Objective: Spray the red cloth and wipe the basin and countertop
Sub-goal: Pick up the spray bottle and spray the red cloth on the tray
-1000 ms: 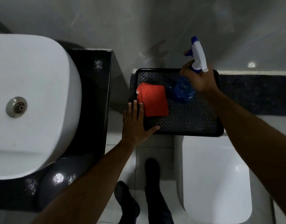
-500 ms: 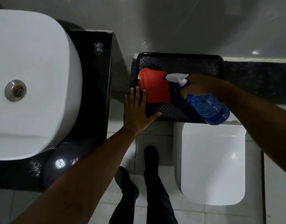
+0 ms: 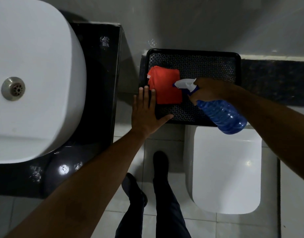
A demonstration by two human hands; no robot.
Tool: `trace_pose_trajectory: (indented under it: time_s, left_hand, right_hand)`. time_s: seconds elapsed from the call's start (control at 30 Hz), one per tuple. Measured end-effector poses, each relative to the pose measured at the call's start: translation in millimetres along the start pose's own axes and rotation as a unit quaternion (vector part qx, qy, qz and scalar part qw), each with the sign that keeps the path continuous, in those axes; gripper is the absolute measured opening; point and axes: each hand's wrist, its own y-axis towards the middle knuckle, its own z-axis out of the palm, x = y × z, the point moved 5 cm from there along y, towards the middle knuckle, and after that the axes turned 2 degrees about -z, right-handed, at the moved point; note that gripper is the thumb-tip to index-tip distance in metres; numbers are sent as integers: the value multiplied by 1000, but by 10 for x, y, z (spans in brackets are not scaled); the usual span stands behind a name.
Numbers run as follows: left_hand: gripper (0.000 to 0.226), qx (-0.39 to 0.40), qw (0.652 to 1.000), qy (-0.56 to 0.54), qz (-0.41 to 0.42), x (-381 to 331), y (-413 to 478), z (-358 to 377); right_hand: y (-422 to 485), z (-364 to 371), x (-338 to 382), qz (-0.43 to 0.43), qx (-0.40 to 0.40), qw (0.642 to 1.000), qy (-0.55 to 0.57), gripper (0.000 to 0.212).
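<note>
A folded red cloth (image 3: 166,86) lies in the left part of a black patterned tray (image 3: 208,66). My right hand (image 3: 209,91) grips a blue spray bottle (image 3: 223,115) by its neck, tipped on its side, with the white nozzle (image 3: 184,83) over the cloth's right edge. My left hand (image 3: 146,112) lies flat and spread on the tray's front left corner, fingertips at the cloth's left edge. The white basin (image 3: 44,74) with a metal drain (image 3: 13,88) sits on the black countertop (image 3: 99,79) at the left.
The tray rests above a white toilet (image 3: 227,172) against a grey wall. A dark speckled ledge (image 3: 276,81) runs to the right of the tray. My legs and dark shoes (image 3: 159,162) stand on the pale tiled floor between countertop and toilet.
The right hand lifted the upright bottle off the tray, tipped it sideways and brought the nozzle to the cloth. The left hand stayed flat on the tray corner.
</note>
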Motion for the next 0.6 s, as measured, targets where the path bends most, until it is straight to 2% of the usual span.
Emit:
trace_pose_trajectory:
  time_s: [0.3, 0.47, 0.6]
  left_hand:
    - [119, -13, 1000, -1, -1, -2, -1, 8]
    - [119, -11, 1000, -1, 0, 2, 9, 9]
    - [120, -3, 1000, 1, 0, -5, 14, 13]
  right_hand:
    - [8, -104, 0, -21, -48, 998, 45, 20]
    - [26, -182, -55, -8, -75, 997, 21, 19]
    - [-2, -107, -170, -3, -35, 999, -18, 21]
